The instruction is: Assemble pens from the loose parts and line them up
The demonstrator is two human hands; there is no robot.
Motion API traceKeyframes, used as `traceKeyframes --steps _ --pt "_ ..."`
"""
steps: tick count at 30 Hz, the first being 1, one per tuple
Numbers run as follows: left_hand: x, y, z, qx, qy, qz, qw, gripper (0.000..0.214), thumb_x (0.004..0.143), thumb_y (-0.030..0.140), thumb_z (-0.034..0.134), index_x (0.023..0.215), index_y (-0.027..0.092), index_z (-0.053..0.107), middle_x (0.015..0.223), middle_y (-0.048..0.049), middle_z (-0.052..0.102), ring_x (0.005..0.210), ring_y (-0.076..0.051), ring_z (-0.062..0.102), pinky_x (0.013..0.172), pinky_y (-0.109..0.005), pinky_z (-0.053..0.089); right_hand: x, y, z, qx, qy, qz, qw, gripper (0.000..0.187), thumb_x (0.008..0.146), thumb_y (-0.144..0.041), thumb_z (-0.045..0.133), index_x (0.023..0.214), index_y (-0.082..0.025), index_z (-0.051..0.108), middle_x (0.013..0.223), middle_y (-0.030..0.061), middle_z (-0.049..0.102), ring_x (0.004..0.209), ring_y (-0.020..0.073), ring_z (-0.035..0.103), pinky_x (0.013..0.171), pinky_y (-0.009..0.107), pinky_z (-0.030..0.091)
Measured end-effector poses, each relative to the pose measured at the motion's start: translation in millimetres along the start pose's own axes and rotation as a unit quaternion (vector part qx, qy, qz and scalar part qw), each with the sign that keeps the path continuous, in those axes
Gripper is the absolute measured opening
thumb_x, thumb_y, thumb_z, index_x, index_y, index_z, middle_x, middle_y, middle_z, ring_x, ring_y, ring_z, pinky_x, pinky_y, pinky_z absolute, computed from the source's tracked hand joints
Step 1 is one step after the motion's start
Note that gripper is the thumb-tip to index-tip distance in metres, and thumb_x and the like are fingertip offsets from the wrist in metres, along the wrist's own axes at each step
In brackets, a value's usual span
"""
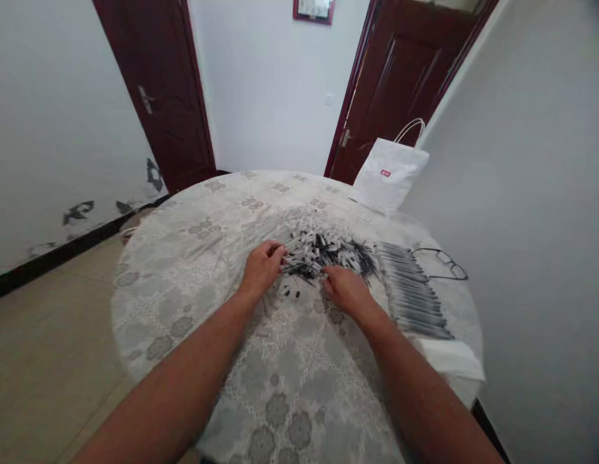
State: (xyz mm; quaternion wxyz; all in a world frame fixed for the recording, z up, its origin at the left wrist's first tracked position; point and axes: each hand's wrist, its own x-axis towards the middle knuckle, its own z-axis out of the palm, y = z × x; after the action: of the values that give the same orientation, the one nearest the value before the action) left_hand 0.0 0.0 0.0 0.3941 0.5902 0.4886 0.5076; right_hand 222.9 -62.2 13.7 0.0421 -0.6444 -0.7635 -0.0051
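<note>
Grey pens [415, 296] at right look done; pile of loose pen parts [328, 240] on the table [254, 393], plenty left. Left hand [263, 266], right hand [346, 290] at its near edge, fingers curled; can't tell what's pinched.

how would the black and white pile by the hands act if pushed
The pile would probably spread rather than slide whole, since its pieces lie loose and jumbled. Many look slim and rounded, so some may roll. Each is likely light, being small.
</note>
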Motion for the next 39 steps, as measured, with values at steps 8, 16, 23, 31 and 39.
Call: traceKeyframes --steps 8,16,23,31,39 --pt "0 -1 -1.4 0.019 0.018 0.021 0.999 0.024 0.086 0.038 0.056 0.094 0.018 0.068 0.088 -0.0049 0.075 0.071 -0.017 0.069 0.062 -0.025 0.051 -13 -32 21 0.086 0.068 -0.036 0.993 0.026 0.1 -0.031 0.046 0.113 -0.018 0.065 0.106 0.0095 0.067 0.101 0.0204 0.061 0.089 0.028 0.044" --pt "1 0 -1.9 -0.006 0.039 0.018 0.999 0.024 0.087 0.038 0.055 0.095 0.018 0.067 0.087 -0.0046 0.075 0.072 -0.016 0.069 0.062 -0.025 0.051 -31 -96 19 0.128 0.053 -0.286 0.948 0.039 0.095 -0.038 0.058 0.132 -0.025 0.058 0.131 0.0111 0.054 0.118 0.0255 0.049 0.098 0.038 0.043" --pt "4 5 -8.0 -0.041 0.063 0.006 0.997 0.024 0.087 0.038 0.057 0.094 0.017 0.066 0.087 -0.0059 0.074 0.069 -0.016 0.068 0.051 -0.022 0.048 -28 -106 25 0.101 0.065 -0.3 0.946 0.032 0.095 -0.038 0.057 0.125 -0.028 0.062 0.144 0.0087 0.048 0.136 0.0298 0.034 0.105 0.046 0.035" --pt "5 2 -7.0 -0.018 0.061 0.002 0.998 0.022 0.087 0.036 0.057 0.092 0.017 0.067 0.086 -0.0055 0.075 0.068 -0.015 0.069 0.061 -0.025 0.053 -13 -76 32 0.069 0.12 -0.217 0.966 0.028 0.098 -0.029 0.053 0.123 -0.026 0.063 0.137 0.0083 0.058 0.128 0.0265 0.043 0.106 0.042 0.034" --pt "5 1 -7.1 -0.009 0.052 0.0 0.999 0.023 0.087 0.038 0.057 0.092 0.018 0.067 0.087 -0.0058 0.075 0.07 -0.016 0.07 0.065 -0.027 0.054 -1 -42 43 0.045 0.152 -0.163 0.974 0.021 0.096 -0.024 0.055 0.11 -0.025 0.071 0.133 0.008 0.06 0.123 0.0252 0.047 0.102 0.039 0.037"
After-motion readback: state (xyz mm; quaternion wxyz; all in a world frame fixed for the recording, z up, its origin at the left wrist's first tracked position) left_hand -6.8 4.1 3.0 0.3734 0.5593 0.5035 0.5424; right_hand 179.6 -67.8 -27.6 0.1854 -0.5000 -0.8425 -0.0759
